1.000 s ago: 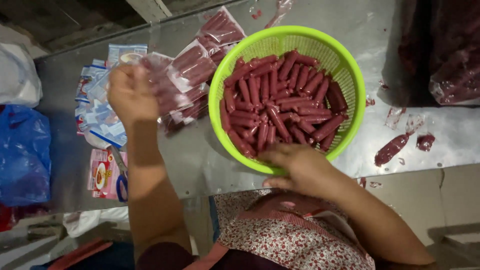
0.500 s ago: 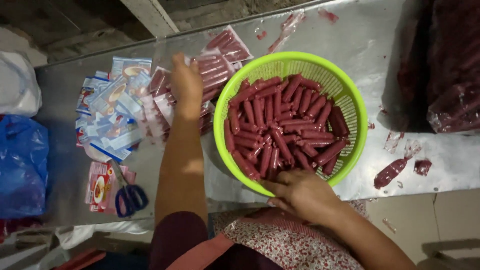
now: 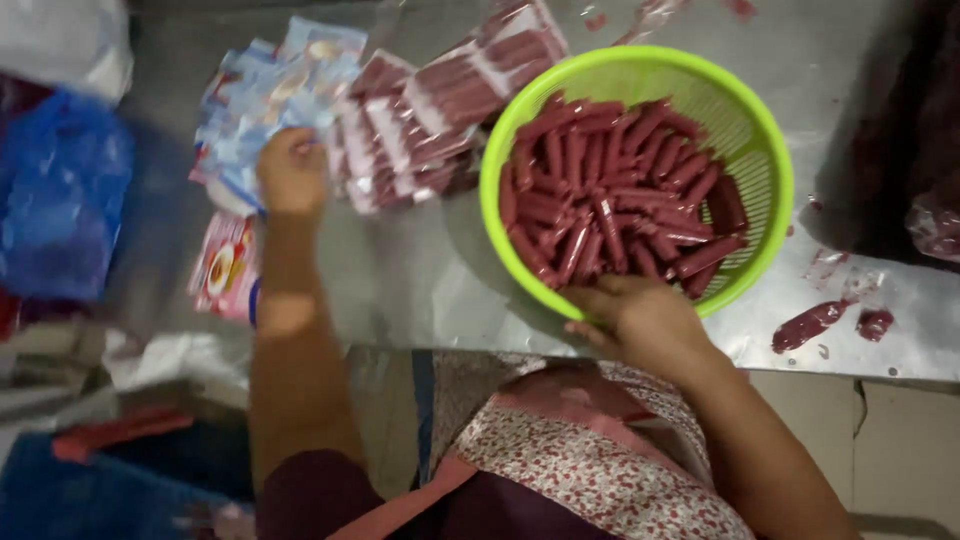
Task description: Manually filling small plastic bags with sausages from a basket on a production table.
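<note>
A bright green plastic basket full of red sausages stands on the steel table. My right hand grips its near rim, fingertips just inside by the sausages. My left hand reaches far left, with its fingers curled on a loose pile of empty blue-and-white pouches. Between that pile and the basket lie several clear packs filled with sausages.
A blue plastic bag and a white bag sit at the left. A red-and-white packet lies under my left forearm. Dark red bagged goods fill the right. Red scraps lie near the table's front edge.
My left hand went from the filled sausage packs back leftward onto the pile of empty pouches. My right hand stayed at the basket's near rim.
</note>
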